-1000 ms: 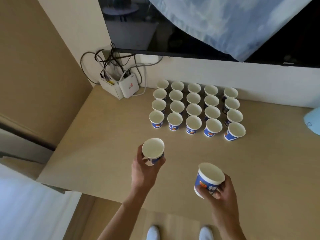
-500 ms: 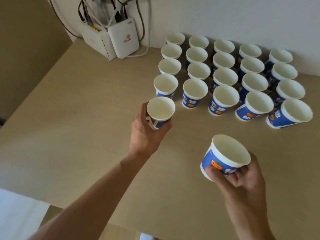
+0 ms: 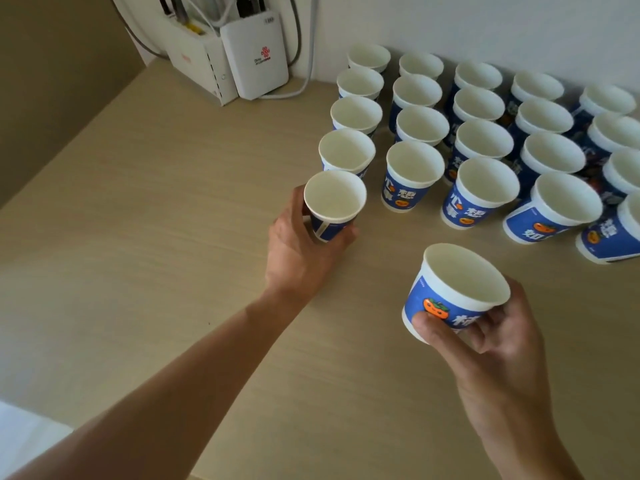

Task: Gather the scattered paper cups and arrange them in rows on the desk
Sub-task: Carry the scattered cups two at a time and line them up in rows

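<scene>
Several blue-and-white paper cups (image 3: 481,140) stand upright in rows at the back right of the light wooden desk (image 3: 156,237). My left hand (image 3: 298,251) grips one paper cup (image 3: 334,204) upright, just in front of the leftmost column's nearest cup (image 3: 346,152); whether its base touches the desk is hidden by my fingers. My right hand (image 3: 485,337) holds a second cup (image 3: 457,289) tilted, above the desk, nearer to me and in front of the rows.
A white router (image 3: 254,58) and a white box (image 3: 199,64) with cables lean against the wall at the back left corner. The desk's front edge runs along the lower left, with a white surface (image 3: 20,441) below it.
The view has closed in on the desk. My left hand carried its cup forward to the front of the leftmost column. My right hand followed with its cup, still behind the rows.
</scene>
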{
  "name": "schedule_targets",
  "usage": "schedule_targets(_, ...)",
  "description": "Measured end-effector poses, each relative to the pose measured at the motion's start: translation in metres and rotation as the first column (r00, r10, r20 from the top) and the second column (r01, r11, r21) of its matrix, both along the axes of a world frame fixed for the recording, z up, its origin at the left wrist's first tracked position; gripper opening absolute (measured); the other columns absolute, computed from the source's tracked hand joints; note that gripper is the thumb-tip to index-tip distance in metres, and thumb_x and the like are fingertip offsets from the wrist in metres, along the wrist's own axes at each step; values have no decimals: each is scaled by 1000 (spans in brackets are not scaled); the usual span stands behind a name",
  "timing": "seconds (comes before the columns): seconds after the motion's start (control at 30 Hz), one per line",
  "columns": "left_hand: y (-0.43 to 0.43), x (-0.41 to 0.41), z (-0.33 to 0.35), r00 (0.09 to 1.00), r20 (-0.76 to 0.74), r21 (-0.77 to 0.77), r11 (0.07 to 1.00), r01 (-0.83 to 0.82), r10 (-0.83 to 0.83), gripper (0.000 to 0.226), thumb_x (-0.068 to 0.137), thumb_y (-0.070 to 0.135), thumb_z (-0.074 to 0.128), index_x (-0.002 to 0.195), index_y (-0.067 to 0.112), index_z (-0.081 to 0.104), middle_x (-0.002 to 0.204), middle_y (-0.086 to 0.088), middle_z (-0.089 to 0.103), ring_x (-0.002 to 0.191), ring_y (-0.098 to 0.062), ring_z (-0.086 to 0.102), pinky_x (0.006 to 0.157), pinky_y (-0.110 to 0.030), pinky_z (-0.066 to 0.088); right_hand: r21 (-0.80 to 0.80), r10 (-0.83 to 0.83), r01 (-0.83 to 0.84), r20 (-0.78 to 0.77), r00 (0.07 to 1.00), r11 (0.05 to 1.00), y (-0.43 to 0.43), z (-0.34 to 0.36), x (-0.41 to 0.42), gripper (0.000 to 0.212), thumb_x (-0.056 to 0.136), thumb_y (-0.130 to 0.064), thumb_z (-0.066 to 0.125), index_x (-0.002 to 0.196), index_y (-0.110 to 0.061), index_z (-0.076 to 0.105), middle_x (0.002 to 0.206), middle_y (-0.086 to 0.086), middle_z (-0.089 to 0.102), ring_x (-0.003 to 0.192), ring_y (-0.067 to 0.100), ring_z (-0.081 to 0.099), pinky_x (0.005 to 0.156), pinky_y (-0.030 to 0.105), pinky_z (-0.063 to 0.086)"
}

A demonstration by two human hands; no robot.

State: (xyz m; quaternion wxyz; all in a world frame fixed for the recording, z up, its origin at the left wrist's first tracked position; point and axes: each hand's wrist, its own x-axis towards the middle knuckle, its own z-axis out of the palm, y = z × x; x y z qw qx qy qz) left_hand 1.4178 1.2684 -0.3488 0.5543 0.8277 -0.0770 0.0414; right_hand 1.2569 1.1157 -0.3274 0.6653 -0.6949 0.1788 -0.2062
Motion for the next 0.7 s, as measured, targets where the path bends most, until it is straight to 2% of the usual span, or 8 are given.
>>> schedule_targets(0.27,3,0,2,1000,-5,27,999,27,-26,66,68,20,91,125,21,57,93,27,62,74,13,59,62,0,39,-38,-5,4,-14,1000,999,-3,-4,13,68,60,-35,89,121,-31,60,119,0,71,110,20,70,95,40,58)
schedule_targets(0.33,6,-1,4,999,-26,50,998,25,-24,77,66,26,92,132,24,52,106,25,66,86,12,61,67,0,40,-43,-12,12,-9,1000,999,-1,-7,20,68,59,-32,89,121,-32,59,120,0,71,109,20,70,95,41,58)
schedule_targets(0.4,14,-7,3,999,-51,80,997,7,-3,93,63,33,92,141,28,42,125,18,64,102,2,62,74,0,39,-49,-24,24,-3,1000,999,-1,-10,28,67,60,-29,88,120,-34,59,120,0,70,109,19,70,96,43,58)
schedule_targets(0.47,29,-20,1,998,-63,98,995,4,2,102,61,39,92,146,33,34,132,15,59,105,-4,61,76,0,40,-59,-32,32,3,999,998,-1,-12,39,66,61,-26,88,120,-29,58,120,1,69,109,22,70,97,50,56)
schedule_targets(0.5,38,-28,0,998,-60,101,995,8,-2,103,62,42,91,146,35,33,132,15,58,106,-3,59,80,-2,41,-70,-36,36,9,999,997,-1,-13,45,66,62,-23,88,121,-27,58,120,1,69,110,23,69,98,52,55)
schedule_targets(0.6,57,-53,-1,1000,-28,130,991,9,-6,98,62,46,87,144,35,34,133,14,58,113,-5,58,93,-21,47,-106,-44,46,17,999,993,-2,-15,61,71,65,-16,87,127,-20,54,123,1,67,111,19,68,100,47,55)
schedule_targets(0.7,64,-68,1,1000,8,137,991,-5,4,91,66,43,87,143,31,39,130,15,59,116,-5,58,95,-25,47,-135,-54,53,-3,999,989,-3,-16,73,77,67,-12,87,134,-12,51,126,4,65,112,15,68,102,41,55)
